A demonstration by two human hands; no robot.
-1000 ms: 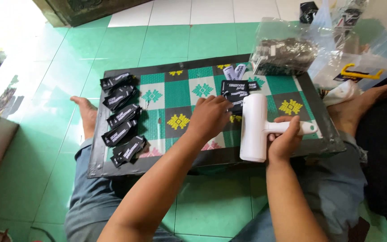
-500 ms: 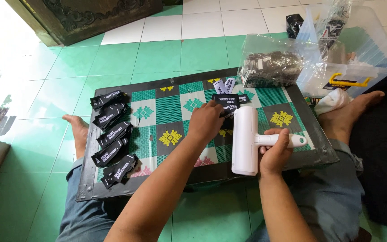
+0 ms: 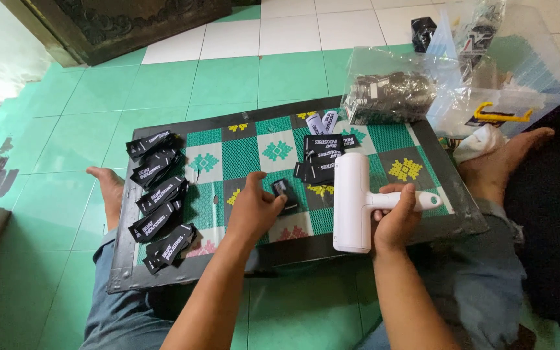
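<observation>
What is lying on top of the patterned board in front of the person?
On the patterned board: stacks of black labels along its left edge, a smaller pile near the middle, one label at the left hand, and the white roller held by the right hand. The clear bag covers the far corner.

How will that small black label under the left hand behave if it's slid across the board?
The black label looks thin and flat, so probably light and floppy. It lies flat under the left hand fingertips on the patterned board, so it should slide rather than roll.
</observation>
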